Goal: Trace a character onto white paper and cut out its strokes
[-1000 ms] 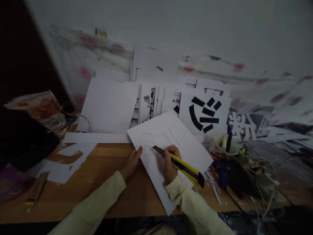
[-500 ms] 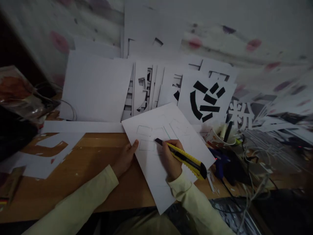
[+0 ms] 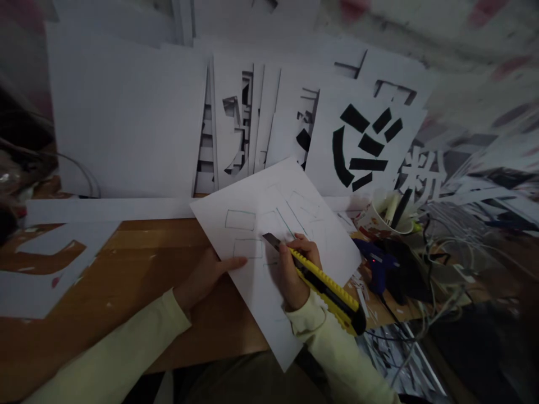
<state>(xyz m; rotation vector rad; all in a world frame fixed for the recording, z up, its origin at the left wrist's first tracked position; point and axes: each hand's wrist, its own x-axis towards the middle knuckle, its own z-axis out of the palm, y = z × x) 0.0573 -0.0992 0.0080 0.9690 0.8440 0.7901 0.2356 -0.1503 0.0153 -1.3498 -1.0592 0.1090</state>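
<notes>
A white sheet of board (image 3: 260, 289) lies tilted across the table's front edge, marked with thin drawn outlines of rectangles and strips. My left hand (image 3: 206, 275) grips its left edge, thumb flat on top, the other fingers hidden beneath. In my right hand (image 3: 297, 275) is a yellow and black utility knife (image 3: 330, 289), its handle angled back toward the lower right. The knife's blade sticks out over the board, its tip near the drawn rectangles. Whether the tip touches the surface I cannot tell.
Behind, white boards (image 3: 126, 123) with cut-out shapes lean on the wall. To the right are a paper cup (image 3: 373, 216) of pens, a blue glue gun (image 3: 377, 264), tangled cables and a cut-out character (image 3: 421, 174). A cut white sheet (image 3: 25, 292) lies left on the wooden table (image 3: 160, 258).
My view has moved closer and tipped down. My left thumb now lies farther over the board's face. The board has shifted slightly left in view; the knife stays in my right hand.
</notes>
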